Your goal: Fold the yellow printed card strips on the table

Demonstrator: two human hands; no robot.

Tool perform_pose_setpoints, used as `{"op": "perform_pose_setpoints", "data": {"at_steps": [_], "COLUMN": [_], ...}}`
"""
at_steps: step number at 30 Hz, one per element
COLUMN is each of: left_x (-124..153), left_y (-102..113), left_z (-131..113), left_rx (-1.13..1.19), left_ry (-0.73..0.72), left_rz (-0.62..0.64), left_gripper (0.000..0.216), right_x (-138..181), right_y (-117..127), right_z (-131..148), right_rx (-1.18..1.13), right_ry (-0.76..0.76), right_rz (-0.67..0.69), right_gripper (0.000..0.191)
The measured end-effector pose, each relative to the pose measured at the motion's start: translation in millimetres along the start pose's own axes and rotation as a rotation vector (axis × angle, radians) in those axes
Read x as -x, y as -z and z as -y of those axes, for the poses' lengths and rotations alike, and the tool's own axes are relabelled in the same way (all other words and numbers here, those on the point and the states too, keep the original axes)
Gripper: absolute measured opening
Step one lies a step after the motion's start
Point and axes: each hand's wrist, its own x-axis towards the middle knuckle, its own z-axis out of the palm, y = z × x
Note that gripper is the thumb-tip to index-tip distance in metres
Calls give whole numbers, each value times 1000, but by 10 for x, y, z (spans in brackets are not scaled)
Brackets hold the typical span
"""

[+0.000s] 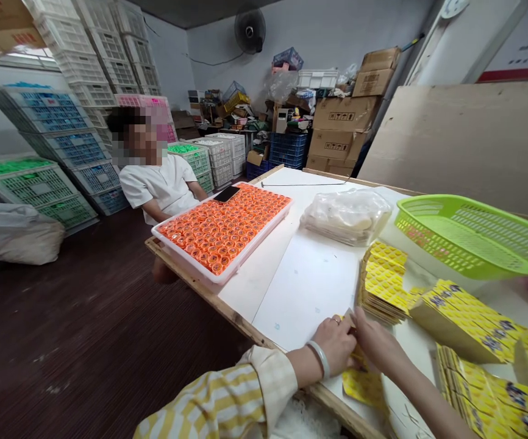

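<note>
Yellow carton flat (363, 384) pinched between left hand (335, 342) and right hand (376, 341), both closed on it

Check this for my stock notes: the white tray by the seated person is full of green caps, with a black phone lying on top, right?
Not quite. The head view shows the white tray filled with orange caps, not green ones. The rest holds: a black phone lies on top, and the tray sits by the seated person.
</note>
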Motion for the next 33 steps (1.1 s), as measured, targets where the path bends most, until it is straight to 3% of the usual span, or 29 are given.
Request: {"op": "perform_pose_setpoints", "data": {"at_steps": [2, 9, 14, 19, 22, 26, 29, 33], "left_x": [-49, -11, 0, 10, 24, 39, 52, 69], "left_y": [-32, -50, -12, 31, 40, 45, 61, 90], "left_z": [50, 30, 51, 142, 148, 121, 102, 85], "left_rx": [2, 65, 166, 278, 318, 368, 394, 412], "left_ry": [-32, -19, 31, 90, 94, 98, 101, 109], "left_rz": [-12, -6, 28, 54, 55, 50, 57, 65], "left_gripper": [24, 23, 13, 30, 28, 37, 34, 34], "right_x": [-47, -2, 142, 220, 393, 690, 790, 773], "right_y": [19, 1, -92, -146, -250, -487, -642, -757], "right_z": [-32, -32, 60, 101, 86, 75, 111, 141], "right_rx": [-10, -12, 34, -8, -204, -710, -945, -1019], "right_ry": [20, 36, -39, -98, -178, -355, -504, -600], "right_rz": [4, -10, -72, -154, -301, -551, -625, -671], "right_gripper": [11, 18, 16, 22, 49, 89, 86, 71]}}
